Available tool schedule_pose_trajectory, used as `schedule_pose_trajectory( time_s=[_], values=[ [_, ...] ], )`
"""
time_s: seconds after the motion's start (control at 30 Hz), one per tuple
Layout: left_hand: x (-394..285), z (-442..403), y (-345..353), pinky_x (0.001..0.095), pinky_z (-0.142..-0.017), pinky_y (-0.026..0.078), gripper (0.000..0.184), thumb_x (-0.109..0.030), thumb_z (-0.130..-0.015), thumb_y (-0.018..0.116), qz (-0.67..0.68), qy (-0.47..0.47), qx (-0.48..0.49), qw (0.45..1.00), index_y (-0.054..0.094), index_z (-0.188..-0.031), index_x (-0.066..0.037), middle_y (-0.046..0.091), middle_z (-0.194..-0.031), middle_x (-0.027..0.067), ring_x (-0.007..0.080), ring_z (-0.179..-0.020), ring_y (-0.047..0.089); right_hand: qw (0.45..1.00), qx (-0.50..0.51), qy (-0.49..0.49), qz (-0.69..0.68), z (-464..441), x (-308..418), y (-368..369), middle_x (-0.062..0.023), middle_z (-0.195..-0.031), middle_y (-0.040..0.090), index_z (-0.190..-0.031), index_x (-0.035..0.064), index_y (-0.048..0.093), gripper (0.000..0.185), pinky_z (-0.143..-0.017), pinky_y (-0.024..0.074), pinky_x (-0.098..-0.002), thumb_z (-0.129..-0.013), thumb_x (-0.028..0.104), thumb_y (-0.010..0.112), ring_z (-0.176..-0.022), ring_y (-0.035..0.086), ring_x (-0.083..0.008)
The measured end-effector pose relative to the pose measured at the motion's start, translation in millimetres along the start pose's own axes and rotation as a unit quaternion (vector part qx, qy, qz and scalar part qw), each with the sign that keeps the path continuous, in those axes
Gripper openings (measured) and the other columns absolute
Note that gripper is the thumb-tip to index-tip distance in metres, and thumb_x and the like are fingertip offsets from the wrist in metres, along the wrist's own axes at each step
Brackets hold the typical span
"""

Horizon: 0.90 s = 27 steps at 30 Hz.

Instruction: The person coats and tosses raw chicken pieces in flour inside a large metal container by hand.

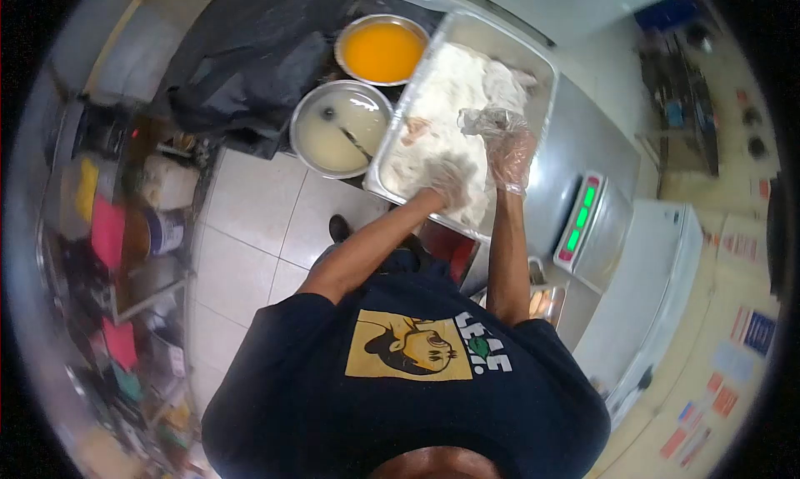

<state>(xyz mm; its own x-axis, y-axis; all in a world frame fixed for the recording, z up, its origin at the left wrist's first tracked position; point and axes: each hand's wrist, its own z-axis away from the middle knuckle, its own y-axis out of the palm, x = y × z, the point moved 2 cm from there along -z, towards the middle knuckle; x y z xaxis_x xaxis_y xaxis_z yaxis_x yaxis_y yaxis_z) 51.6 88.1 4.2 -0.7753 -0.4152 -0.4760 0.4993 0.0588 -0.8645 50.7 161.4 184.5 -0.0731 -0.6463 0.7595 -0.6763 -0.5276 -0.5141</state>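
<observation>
A large metal tray (543, 71) is filled with white flour (454, 79). My left hand (452, 182), in a clear plastic glove, is down at the flour near the tray's front; its fingers are smeared by motion. Over the right side of the flour is my right hand (510, 150), also in a clear glove dusted white. Its fingers are curled in toward the left, and what they hold, if anything, is hidden. A pinkish-brown piece (415, 130), partly coated in flour, shows at the tray's left side.
Left of the tray stand a bowl of orange liquid (383, 52) and a bowl of cloudy pale liquid (333, 137) with a dark-handled utensil in it. A scale with a green display (581, 219) sits on the steel counter (567, 154) at right. Shelves with containers (162, 229) line the left.
</observation>
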Motion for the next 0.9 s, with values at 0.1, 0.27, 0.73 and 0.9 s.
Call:
schedule_pose_trajectory(
  time_s=[0.1, 0.27, 0.73, 0.9],
  values=[
    [-10.1, 0.2, -4.8, 0.0553, -0.096, 0.023, 0.061, -0.038, -0.077, 0.046, 0.013, -0.017, 0.100, 0.995, 0.036, -0.127, -0.004, 0.032, -0.131, 0.0256, 0.0350, -0.121, 0.033, 0.987, 0.046, -0.123, 0.096, -18.1, 28.7, 48.5, -0.0180, -0.071, 0.061, -0.077, 0.0003, 0.063, 0.017, -0.063, 0.0466, -0.0360, -0.061, 0.000, 0.057, -0.067, 0.059, -0.0314],
    [-13.1, -15.7, 12.6, 0.0544, -0.093, 0.025, 0.058, -0.036, -0.077, 0.046, 0.043, 0.029, 0.017, 0.999, 0.039, -0.124, -0.004, 0.036, -0.127, 0.0242, 0.0341, -0.117, 0.036, 0.962, 0.238, -0.131, -0.002, -32.9, 27.9, 184.7, -0.0191, -0.073, 0.060, -0.070, 0.0009, 0.059, 0.008, -0.067, 0.0457, -0.0398, -0.062, 0.004, 0.056, -0.073, 0.058, -0.0345],
    [8.8, -14.1, 11.9, 0.0518, -0.084, 0.033, 0.048, -0.029, -0.077, 0.047, 0.093, -0.001, -0.064, 0.994, 0.047, -0.116, -0.002, 0.046, -0.116, 0.0203, 0.0318, -0.104, 0.046, 0.860, 0.388, -0.208, 0.258, 3.0, -20.1, 285.2, -0.0222, -0.080, 0.061, -0.080, -0.0020, 0.060, 0.017, -0.071, 0.0478, -0.0388, -0.070, 0.009, 0.052, -0.077, 0.060, -0.0360],
    [11.6, -14.6, 17.3, 0.0509, -0.081, 0.036, 0.045, -0.027, -0.076, 0.047, 0.080, -0.007, -0.059, 0.995, 0.050, -0.113, -0.002, 0.050, -0.112, 0.0189, 0.0310, -0.100, 0.049, 0.877, 0.351, -0.233, 0.230, -3.7, -32.9, 289.1, -0.0213, -0.080, 0.061, -0.082, -0.0010, 0.060, 0.017, -0.068, 0.0476, -0.0403, -0.071, 0.011, 0.054, -0.076, 0.060, -0.0342]
  ],
)
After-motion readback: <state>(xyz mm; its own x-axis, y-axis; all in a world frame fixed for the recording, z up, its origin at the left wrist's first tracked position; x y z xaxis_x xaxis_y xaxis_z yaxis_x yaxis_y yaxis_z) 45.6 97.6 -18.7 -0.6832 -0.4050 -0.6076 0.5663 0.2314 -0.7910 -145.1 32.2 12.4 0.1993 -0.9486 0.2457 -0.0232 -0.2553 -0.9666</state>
